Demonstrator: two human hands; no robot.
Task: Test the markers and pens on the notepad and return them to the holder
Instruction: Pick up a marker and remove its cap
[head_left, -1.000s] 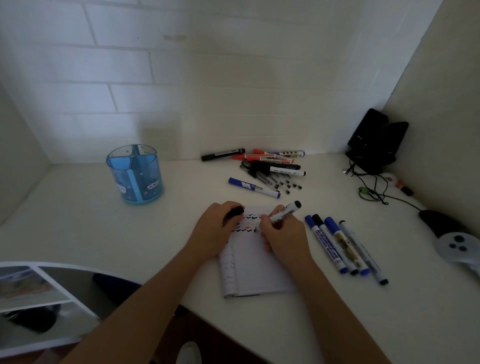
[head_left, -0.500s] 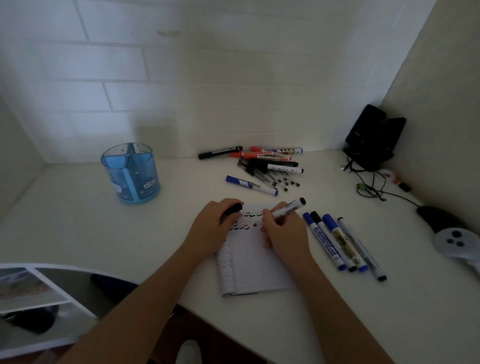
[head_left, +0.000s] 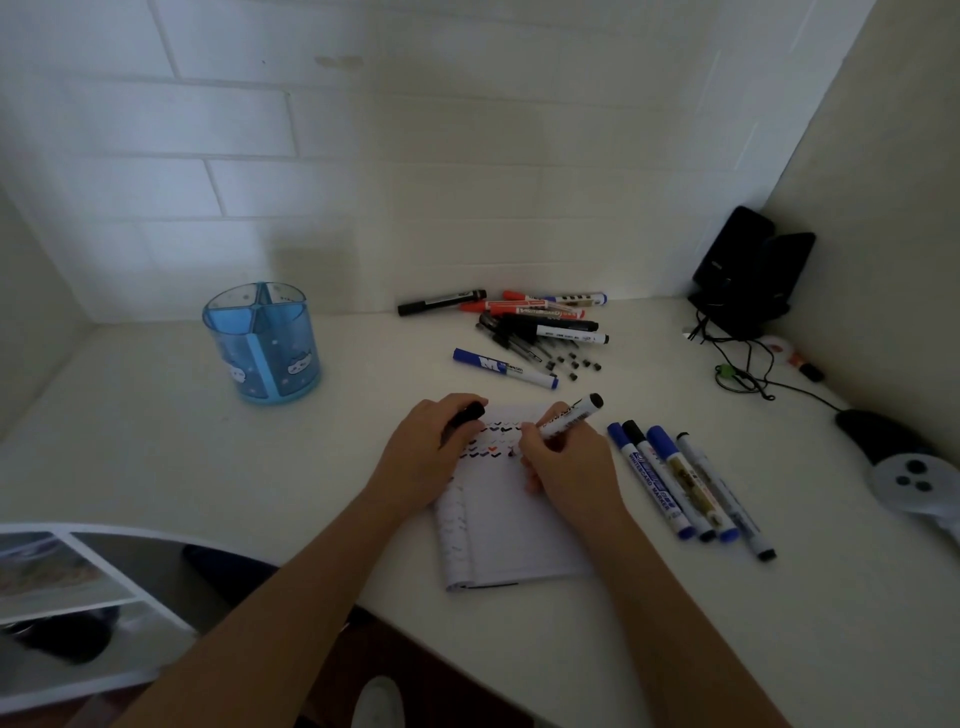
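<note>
A white notepad (head_left: 511, 540) lies on the desk, with rows of small coloured check marks near its top. My right hand (head_left: 569, 465) grips a white marker with a black end (head_left: 570, 414), its tip down on the page. My left hand (head_left: 423, 457) rests on the pad's upper left and holds a black cap (head_left: 466, 415). The blue divided holder (head_left: 261, 343) stands at the back left, and no pen shows in it. Several markers (head_left: 680, 483) lie in a row right of the pad. A loose pile of markers and pens (head_left: 535, 322) sits by the wall.
A lone blue marker (head_left: 504, 368) and small black caps (head_left: 571, 364) lie between the pile and the pad. Black speakers (head_left: 748, 270) and cables (head_left: 743, 374) fill the back right corner. A black mouse (head_left: 872, 431) and a white controller (head_left: 914, 483) lie at the right.
My right hand has shifted slightly left along the lowest row of marks, the marker tip staying on the page. The left hand has kept still with the cap.
</note>
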